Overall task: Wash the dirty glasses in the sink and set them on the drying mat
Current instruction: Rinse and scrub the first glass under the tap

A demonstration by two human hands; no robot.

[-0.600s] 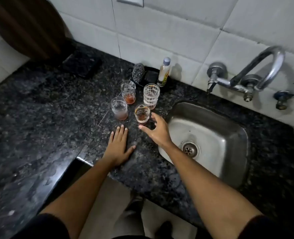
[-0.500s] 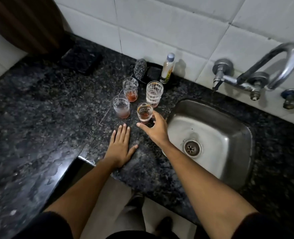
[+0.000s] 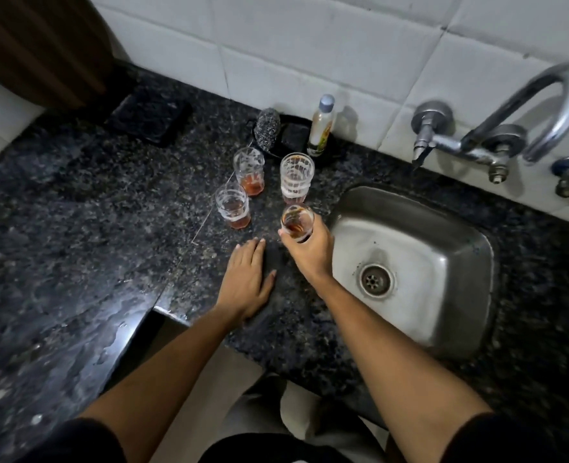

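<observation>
Now we are starting at the far left, where a dark drying mat (image 3: 149,116) is lying on the counter (image 3: 75,228) by the wall, bare. Moving right, three dirty glasses (image 3: 233,207) are standing together, reddish dregs in two of them. Our left hand (image 3: 248,282) is resting flat and relaxed on the stone, fingers straight. Just right of it, our right hand (image 3: 309,250) is curling around the nearest glass (image 3: 297,222); half a second ago it was only reaching, so the first pickup looks made. We are judging that the glass is ready to travel to the sink (image 3: 443,262), under the tap (image 3: 497,128), with nothing washed yet.
</observation>
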